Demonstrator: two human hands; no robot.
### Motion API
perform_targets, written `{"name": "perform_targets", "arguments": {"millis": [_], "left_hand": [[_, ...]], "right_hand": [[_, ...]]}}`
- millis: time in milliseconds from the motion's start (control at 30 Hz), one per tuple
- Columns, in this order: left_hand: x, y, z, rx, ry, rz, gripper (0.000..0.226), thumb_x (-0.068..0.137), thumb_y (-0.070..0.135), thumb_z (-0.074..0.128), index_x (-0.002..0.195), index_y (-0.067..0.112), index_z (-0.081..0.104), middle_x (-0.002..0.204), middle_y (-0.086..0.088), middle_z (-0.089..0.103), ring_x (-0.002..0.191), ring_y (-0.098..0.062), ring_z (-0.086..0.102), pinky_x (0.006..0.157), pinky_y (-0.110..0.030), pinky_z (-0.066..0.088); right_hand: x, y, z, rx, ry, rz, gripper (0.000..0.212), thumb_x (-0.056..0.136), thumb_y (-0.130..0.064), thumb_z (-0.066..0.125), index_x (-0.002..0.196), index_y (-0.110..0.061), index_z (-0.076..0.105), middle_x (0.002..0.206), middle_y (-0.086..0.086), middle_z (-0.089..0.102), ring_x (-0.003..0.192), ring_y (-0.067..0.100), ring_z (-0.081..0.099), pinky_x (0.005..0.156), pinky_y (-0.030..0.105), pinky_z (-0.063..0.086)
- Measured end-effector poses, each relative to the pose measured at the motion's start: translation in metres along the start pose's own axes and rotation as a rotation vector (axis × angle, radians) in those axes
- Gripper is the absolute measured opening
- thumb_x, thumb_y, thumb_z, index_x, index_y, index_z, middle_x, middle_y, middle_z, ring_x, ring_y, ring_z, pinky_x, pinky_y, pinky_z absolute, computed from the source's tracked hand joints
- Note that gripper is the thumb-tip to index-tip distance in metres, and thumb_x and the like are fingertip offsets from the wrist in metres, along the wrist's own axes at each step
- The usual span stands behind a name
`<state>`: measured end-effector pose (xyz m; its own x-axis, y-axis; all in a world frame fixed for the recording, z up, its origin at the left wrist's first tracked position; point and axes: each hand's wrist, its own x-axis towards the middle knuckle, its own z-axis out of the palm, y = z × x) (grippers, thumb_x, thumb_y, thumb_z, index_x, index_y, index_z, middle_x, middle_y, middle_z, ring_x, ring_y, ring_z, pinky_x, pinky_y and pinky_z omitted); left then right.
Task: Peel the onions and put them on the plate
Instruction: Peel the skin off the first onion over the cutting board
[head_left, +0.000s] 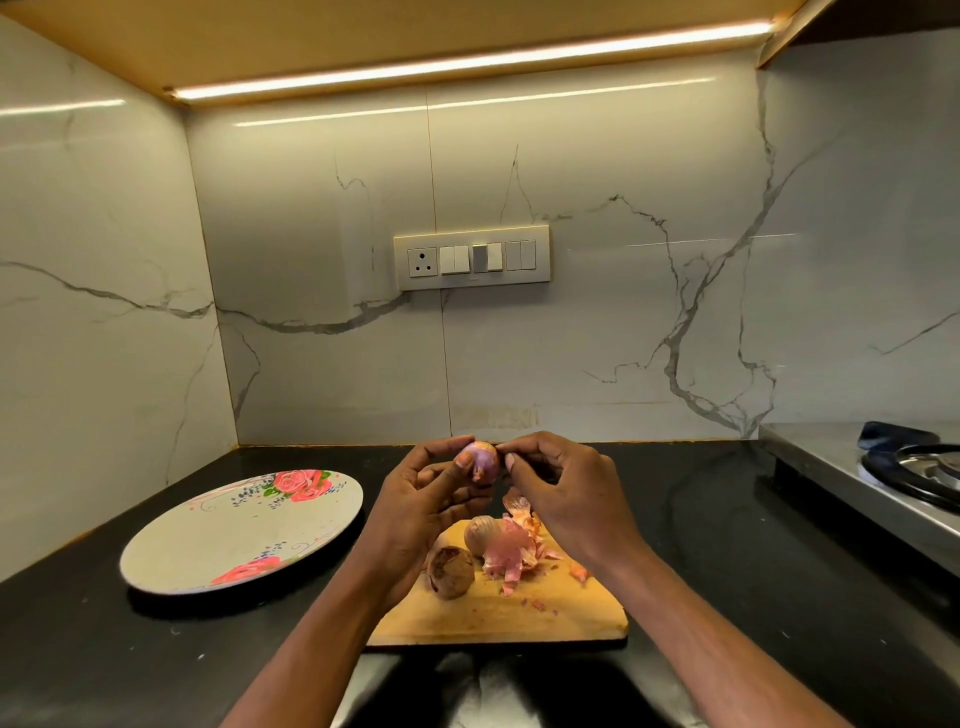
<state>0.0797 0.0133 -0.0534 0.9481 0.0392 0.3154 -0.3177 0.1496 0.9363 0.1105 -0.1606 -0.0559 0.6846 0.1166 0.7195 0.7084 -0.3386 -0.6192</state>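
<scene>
My left hand (421, 499) holds a small purple onion (480, 460) above the wooden cutting board (498, 613), fingers curled round it. My right hand (566, 493) pinches the skin at the onion's upper right side with thumb and forefinger. Two unpeeled onions lie on the board: a dark brown one (451, 571) and a pale one (480, 535). Pink peels (511, 556) are piled beside them. The floral plate (244, 530) sits to the left on the black counter, with nothing on it.
A steel gas stove (893, 478) with a burner ring stands at the right edge. Marble walls close in the back and left. A switch panel (471, 257) is on the back wall. The black counter (701, 519) runs between board and stove.
</scene>
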Motion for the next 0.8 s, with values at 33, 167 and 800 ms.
{"name": "perform_targets", "arguments": {"millis": [33,167,800], "left_hand": [[-0.0001,-0.0001,0.0002,0.003,0.004,0.003,0.040,0.084,0.025,0.064,0.122,0.017,0.063,0.108,-0.011,0.075,0.100,-0.028,0.073,0.086,-0.037,0.060],[-0.0002,-0.0006,0.0007,0.022,0.013,0.008,0.044,0.080,0.027,0.068,0.122,0.017,0.063,0.112,-0.010,0.074,0.102,-0.026,0.073,0.088,-0.038,0.059],[-0.0023,-0.0014,0.0022,-0.007,-0.021,-0.053,0.034,0.092,0.016,0.062,0.125,0.012,0.062,0.108,-0.014,0.075,0.099,-0.030,0.073,0.081,-0.033,0.061]], "right_hand": [[0.0004,-0.0014,-0.0006,0.018,-0.003,0.004,0.016,0.093,-0.027,0.070,0.107,-0.023,0.076,0.092,-0.014,0.073,0.087,-0.004,0.068,0.075,0.013,0.056],[0.0008,-0.0050,-0.0011,0.075,-0.006,-0.005,0.028,0.082,-0.037,0.077,0.105,-0.020,0.074,0.093,-0.013,0.075,0.087,-0.003,0.070,0.076,0.015,0.057],[0.0000,0.0007,0.0056,0.015,0.070,-0.014,0.013,0.086,-0.019,0.078,0.094,-0.022,0.069,0.083,-0.015,0.069,0.083,-0.004,0.067,0.069,0.010,0.054]]}}
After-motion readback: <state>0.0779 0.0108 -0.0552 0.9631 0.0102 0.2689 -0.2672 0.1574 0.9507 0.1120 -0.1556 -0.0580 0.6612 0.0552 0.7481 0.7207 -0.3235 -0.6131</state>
